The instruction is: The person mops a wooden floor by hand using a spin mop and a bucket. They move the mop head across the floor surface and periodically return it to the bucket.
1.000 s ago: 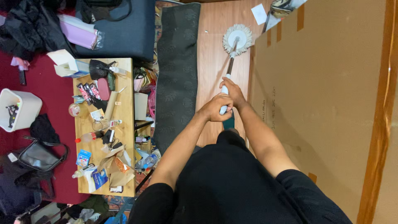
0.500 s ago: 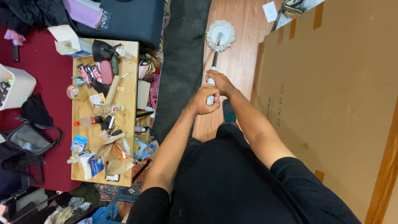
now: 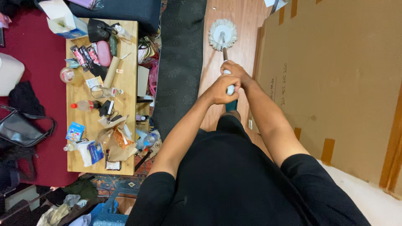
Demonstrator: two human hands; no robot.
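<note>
A mop with a round white stringy head (image 3: 222, 34) rests on the wooden floor (image 3: 247, 25) ahead of me. Its pole runs back to a white grip that both my hands hold. My left hand (image 3: 221, 89) is wrapped around the lower part of the grip. My right hand (image 3: 234, 71) clasps the pole just above it, nearer the mop head. My black shirt and shorts fill the bottom of the view, and a foot in a dark slipper (image 3: 231, 105) shows below my hands.
A dark patterned mat (image 3: 178, 62) lies left of the mop. A large flat cardboard sheet (image 3: 335, 75) stands on the right. A cluttered wooden table (image 3: 125, 138) sits on a red carpet (image 3: 29, 46), with a black bag (image 3: 21, 129) nearby.
The mop head has been drawn back closer to me along the floor strip, and my hands have shifted slightly right. The view has tilted, so the table sits higher in frame.
</note>
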